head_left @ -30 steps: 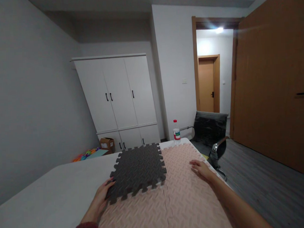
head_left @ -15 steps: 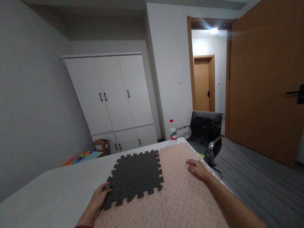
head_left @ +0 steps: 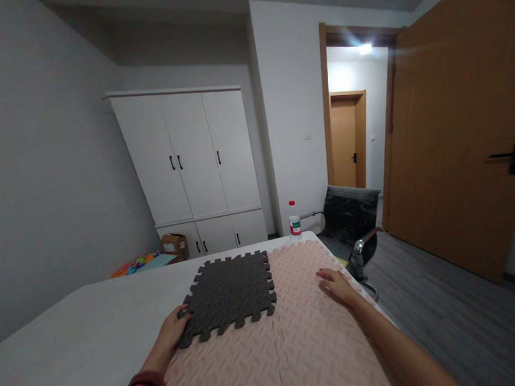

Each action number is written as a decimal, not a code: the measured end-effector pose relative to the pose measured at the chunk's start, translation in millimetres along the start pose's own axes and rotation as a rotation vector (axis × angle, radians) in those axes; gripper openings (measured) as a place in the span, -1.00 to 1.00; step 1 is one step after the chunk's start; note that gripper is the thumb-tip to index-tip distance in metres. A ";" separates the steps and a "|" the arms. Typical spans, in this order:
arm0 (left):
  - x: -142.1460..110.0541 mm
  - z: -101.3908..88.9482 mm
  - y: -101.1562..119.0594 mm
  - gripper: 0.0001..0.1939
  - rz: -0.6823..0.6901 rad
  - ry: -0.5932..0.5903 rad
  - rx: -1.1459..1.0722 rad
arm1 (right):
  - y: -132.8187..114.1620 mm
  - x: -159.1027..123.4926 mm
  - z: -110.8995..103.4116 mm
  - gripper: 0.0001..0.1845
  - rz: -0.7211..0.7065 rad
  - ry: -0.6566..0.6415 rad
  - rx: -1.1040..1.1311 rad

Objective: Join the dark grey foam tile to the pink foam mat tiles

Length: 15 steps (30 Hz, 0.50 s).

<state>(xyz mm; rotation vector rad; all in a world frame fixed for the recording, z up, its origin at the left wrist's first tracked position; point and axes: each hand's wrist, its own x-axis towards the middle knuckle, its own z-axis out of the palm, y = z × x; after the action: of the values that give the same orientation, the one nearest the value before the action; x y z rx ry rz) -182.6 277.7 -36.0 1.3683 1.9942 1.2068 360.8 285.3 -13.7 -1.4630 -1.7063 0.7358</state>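
Note:
A dark grey foam mat tile point(head_left: 231, 289) with jigsaw-toothed edges lies partly over joined pink foam mat tiles point(head_left: 313, 337). My left hand point(head_left: 174, 326) grips the dark tile at its near left corner, fingers on top along the edge; the thumb's hold underneath is hard to see. On the right, my right hand point(head_left: 334, 285) rests on the pink tile with its fingers stretched out and holding nothing. A seam runs between the pink tiles just to the right of the dark tile's near corner.
The tiles lie on a white table point(head_left: 97, 328). A red-capped bottle point(head_left: 294, 222) stands at its far edge. Beyond are a black chair point(head_left: 351, 218), a cardboard box point(head_left: 175, 245), colourful items point(head_left: 137, 265), a white cabinet point(head_left: 188, 156) and an open wooden door point(head_left: 454, 141).
The dark tile's near edge has shifted slightly away from me, and my left hand has moved a little forward and right with it. My right hand stays in place on the pink tile.

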 end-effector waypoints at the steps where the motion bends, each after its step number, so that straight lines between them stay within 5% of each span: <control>1: 0.6 -0.9 -1.3 -0.58 0.005 -0.009 0.002 | -0.2 -0.1 -0.2 -0.52 0.000 0.000 -0.013; 15: 9.3 -9.6 -3.3 -0.55 0.125 -0.055 0.153 | 4.8 3.3 0.7 -0.56 0.004 0.019 -0.080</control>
<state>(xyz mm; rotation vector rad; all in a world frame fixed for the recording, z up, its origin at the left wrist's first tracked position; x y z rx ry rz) -195.3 281.7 -32.6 1.6047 2.0234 1.0749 362.7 289.4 -17.4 -1.5240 -1.7363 0.6604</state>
